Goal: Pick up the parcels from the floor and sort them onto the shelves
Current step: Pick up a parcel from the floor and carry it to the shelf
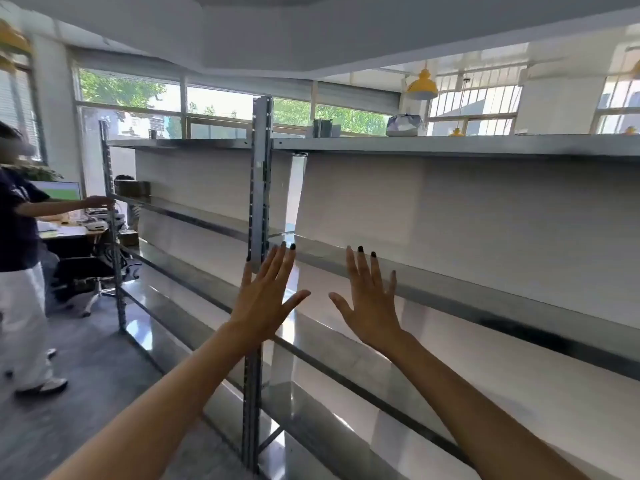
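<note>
Grey metal shelves [450, 147] are being faced in a windowed room; no parcels are being shown. The left hand [266, 299] and right hand [372, 306] are being held up open, fingers spread, gripping nothing. A person [20, 271] is being seen at the rack's far left end, with open floor [86, 393] between.

- No readable text, labels, brands or numbers anywhere.
- Dark shirt [15, 216] of the person far off to the side of the left hand [266, 299]: faint marking, too blurred to read.
</note>
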Demonstrator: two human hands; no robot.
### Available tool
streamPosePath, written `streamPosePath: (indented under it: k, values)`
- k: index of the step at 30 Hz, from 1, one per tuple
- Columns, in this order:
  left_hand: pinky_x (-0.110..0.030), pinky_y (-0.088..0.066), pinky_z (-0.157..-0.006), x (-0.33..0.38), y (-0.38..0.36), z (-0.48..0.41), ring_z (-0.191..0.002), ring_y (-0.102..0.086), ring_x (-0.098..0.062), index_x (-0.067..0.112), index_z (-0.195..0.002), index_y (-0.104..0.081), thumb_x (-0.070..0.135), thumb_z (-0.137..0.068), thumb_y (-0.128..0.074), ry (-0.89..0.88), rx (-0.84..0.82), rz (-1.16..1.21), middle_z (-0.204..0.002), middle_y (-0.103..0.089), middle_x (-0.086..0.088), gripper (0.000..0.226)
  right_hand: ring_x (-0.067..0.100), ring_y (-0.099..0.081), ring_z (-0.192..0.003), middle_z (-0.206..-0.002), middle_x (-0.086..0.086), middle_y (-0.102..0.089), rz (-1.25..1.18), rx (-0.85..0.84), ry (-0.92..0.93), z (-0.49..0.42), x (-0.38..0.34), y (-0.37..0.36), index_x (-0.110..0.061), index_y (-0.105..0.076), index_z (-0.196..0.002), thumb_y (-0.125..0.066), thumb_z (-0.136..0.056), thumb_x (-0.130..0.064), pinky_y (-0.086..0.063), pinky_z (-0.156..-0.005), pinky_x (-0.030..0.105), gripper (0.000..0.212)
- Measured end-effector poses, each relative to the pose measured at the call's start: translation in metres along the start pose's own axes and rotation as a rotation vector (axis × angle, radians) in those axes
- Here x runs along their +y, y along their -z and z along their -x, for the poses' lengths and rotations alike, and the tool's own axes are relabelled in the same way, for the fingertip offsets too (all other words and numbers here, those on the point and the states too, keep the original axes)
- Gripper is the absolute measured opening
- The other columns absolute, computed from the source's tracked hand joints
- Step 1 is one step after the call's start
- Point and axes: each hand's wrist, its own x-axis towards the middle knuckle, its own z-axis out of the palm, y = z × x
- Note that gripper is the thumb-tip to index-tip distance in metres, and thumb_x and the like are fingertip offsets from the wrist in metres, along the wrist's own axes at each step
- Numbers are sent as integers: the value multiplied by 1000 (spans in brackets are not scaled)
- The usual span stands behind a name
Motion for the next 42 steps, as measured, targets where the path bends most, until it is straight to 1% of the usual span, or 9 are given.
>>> streamPosePath:
  k: [3, 8, 12, 18, 24, 31, 34, 38, 42]
  values:
    - [-48, 7, -118, -35, -5, -7, -145, 16, -18, 24, -140, 27, 77, -64, 20, -29, -4, 2, -154, 24, 1, 93, 27, 9, -146, -159, 0, 15, 9, -23, -3, -24, -23, -20, -34, 20, -142, -22, -83, -72, 5, -113, 58, 82]
    - [-48, 2, -119, -100, -20, -25, -145, 14, -16, 24, -145, 18, 70, -81, -9, -27, -11, 35, -153, 22, 3, 84, 28, 9, -147, -159, 2, 14, -12, -48, 12, -62, -58, -59, -35, 25, -138, -11, -77, -73, 6, -113, 58, 81]
    - [-44, 4, -119, -146, -30, -36, -144, 15, -13, 30, -139, 24, 67, -87, -22, -70, -28, 67, -156, 17, 4, 79, 28, 9, -146, -159, 3, 12, -94, -71, -24, -90, -90, -86, -34, 22, -142, -26, -86, -67, 7, -113, 56, 80]
    - [-46, 4, -119, -202, -39, -50, -144, 15, -13, 30, -141, 21, 69, -85, -17, -46, -23, 46, -156, 15, 3, 79, 28, 12, -146, -159, 4, 12, -149, -120, -54, -124, -132, -120, -33, 22, -144, -29, -90, -61, 8, -112, 55, 80]
    - [-52, 6, -118, -233, -57, -64, -144, 16, -17, 30, -138, 27, 72, -78, -2, 46, -18, -2, -153, 21, 3, 78, 29, 9, -146, -160, 4, 10, -137, -133, -73, -146, -153, -147, -32, 19, -146, -27, -89, -63, 6, -113, 55, 79]
    - [-51, 8, -117, -252, -85, -83, -144, 18, -18, 31, -137, 27, 73, -78, 1, 36, -30, -13, -156, 19, 1, 77, 29, 9, -146, -160, 5, 10, -90, -177, -105, -160, -149, -163, -31, 17, -146, -26, -91, -61, 2, -114, 56, 76]
    - [-48, 8, -117, -257, -90, -89, -143, 18, -17, 30, -139, 24, 71, -81, -5, 28, -35, 5, -157, 17, 0, 77, 29, 8, -147, -160, 5, 8, -74, -194, -115, -163, -141, -162, -30, 15, -147, -26, -91, -59, 1, -114, 56, 75]
    - [-51, 6, -117, -258, -89, -97, -145, 15, -19, 25, -147, 14, 72, -79, -2, 30, -25, -12, -157, 15, -2, 83, 30, 7, -147, -160, 6, 7, -71, -200, -126, -163, -134, -158, -29, 13, -148, -27, -92, -58, 2, -114, 56, 74]
    - [-54, 7, -117, -250, -88, -101, -144, 18, -22, 24, -147, 12, 71, -79, 1, 67, 8, -27, -157, 17, -4, 83, 30, 7, -147, -160, 6, 7, -53, -202, -142, -159, -126, -153, -29, 12, -148, -27, -93, -57, 1, -114, 56, 73]
